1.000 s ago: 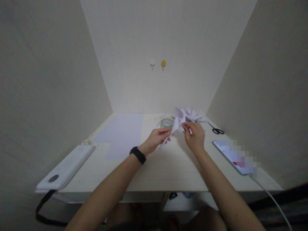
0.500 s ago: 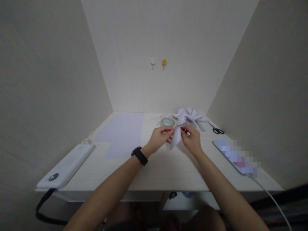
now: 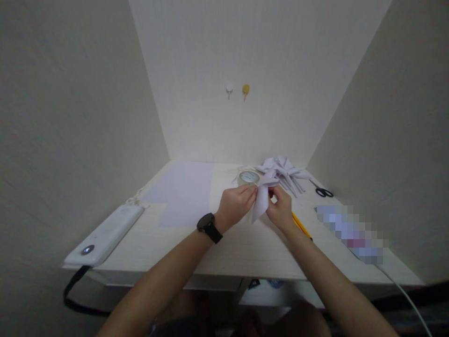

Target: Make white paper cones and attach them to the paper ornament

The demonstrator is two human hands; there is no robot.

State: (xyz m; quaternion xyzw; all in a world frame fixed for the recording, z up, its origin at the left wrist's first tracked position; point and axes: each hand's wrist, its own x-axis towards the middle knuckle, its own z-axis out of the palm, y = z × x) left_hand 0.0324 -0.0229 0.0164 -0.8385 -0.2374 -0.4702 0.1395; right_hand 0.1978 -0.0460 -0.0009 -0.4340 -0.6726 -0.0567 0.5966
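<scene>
A white paper pinwheel with curled blades is held upright over the desk between both hands. At its left side, my left hand has its fingers closed at the pinwheel's middle, where a thin pale strip or stick shows. My right hand pinches the paper from the right, its fingertips partly hidden behind a blade. Just behind lies a pile of folded white paper pinwheels with rolled paper sticks. A round dial-like object sits beyond my left fingers.
White paper sheets lie at the desk's left. A white device with a black strap rests at the left edge. Scissors, a yellow pen or cutter and a phone on a cable are at the right. Walls enclose three sides.
My left hand has turned and closed in against the pinwheel's middle, and the pinwheel's blades look more spread. The yellow tool now shows beside my right forearm. The view has shifted slightly.
</scene>
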